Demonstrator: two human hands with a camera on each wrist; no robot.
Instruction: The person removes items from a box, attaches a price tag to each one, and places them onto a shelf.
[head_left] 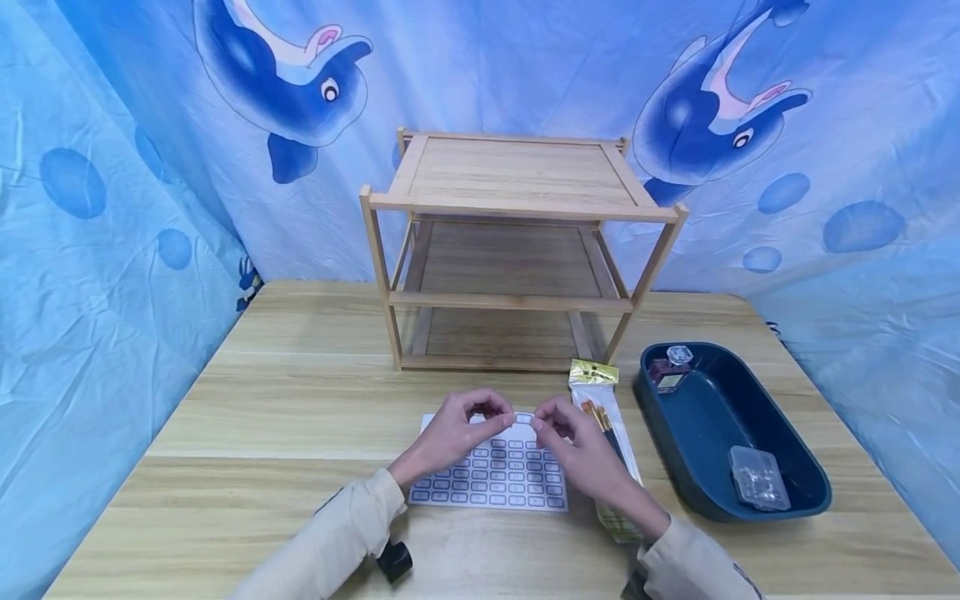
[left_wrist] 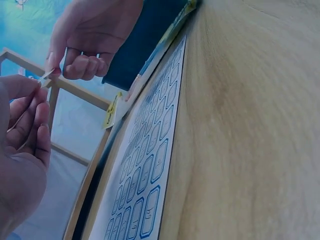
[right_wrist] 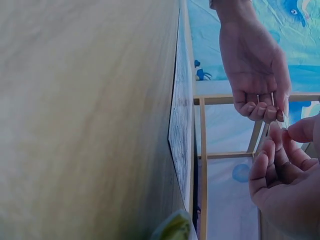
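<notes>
Above the table, a small white label sticker with a dark border is stretched between both hands. My left hand pinches its left end between thumb and forefinger, and my right hand pinches the right end the same way. In the left wrist view the sticker appears as a thin, slightly bent strip. Its edge shows between the fingertips in the right wrist view. Beneath the hands, a white sheet of blue-outlined labels lies flat on the table, partly covered by the hands.
A packet of paintbrushes lies right of the sheet, partly under the right arm. Farther right, a dark teal basin holds a clear plastic box and a small perfume-like bottle. A three-tier wooden rack stands behind.
</notes>
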